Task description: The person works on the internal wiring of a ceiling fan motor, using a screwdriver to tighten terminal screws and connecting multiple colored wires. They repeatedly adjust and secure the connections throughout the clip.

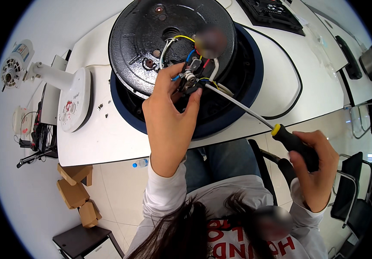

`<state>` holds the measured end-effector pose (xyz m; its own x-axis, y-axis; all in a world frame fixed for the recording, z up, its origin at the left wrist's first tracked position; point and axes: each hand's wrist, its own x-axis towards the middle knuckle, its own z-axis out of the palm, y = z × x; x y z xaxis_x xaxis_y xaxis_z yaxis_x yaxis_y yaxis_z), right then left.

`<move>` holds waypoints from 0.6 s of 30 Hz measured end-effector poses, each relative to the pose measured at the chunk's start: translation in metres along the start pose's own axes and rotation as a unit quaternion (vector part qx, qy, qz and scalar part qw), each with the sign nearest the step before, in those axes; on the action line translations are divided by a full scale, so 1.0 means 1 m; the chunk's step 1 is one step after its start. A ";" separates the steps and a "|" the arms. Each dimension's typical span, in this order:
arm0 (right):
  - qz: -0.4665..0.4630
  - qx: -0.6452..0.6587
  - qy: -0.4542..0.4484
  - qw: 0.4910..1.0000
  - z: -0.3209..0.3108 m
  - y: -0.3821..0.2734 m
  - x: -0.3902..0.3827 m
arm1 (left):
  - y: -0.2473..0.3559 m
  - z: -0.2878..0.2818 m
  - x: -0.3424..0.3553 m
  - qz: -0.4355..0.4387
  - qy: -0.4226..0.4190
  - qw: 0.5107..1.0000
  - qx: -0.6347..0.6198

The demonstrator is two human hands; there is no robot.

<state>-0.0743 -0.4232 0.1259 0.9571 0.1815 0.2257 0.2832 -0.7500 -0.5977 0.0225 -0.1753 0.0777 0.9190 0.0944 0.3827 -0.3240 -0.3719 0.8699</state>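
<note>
Upper centre of frame: left hand (pixel 168 116) pinches a small switch block (pixel 190 77) with coloured wires on the round black appliance base (pixel 151 39), which rests on the white bench (pixel 104 138). Right hand (pixel 315 166), lower right, grip closed around a screwdriver (pixel 281 131); its tip meets the block.

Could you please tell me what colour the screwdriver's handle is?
The screwdriver handle is black with a yellow collar, seen in the head view.
</note>
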 end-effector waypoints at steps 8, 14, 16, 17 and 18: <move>0.103 0.073 0.079 0.989 0.015 -0.020 0.008 | -0.003 0.000 0.000 -0.005 0.004 1.000 -0.026; 0.086 0.037 0.000 0.996 0.006 -0.008 -0.001 | -0.001 -0.001 0.000 0.000 -0.004 1.000 -0.013; 0.117 0.060 -0.042 0.990 0.003 -0.008 -0.001 | -0.001 -0.001 0.001 0.002 -0.005 1.000 -0.019; 0.116 0.070 -0.041 0.990 0.004 -0.007 -0.001 | -0.001 -0.001 0.001 0.005 -0.007 1.000 -0.020; 0.107 0.074 -0.029 0.991 0.005 -0.008 0.001 | -0.001 -0.001 0.001 0.008 -0.008 1.000 -0.021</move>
<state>-0.0756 -0.4140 0.1266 0.9970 0.0672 0.0390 0.0742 -0.6752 -0.7339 0.0231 -0.1739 0.0774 0.9171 0.0730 0.3919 -0.3476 -0.3348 0.8758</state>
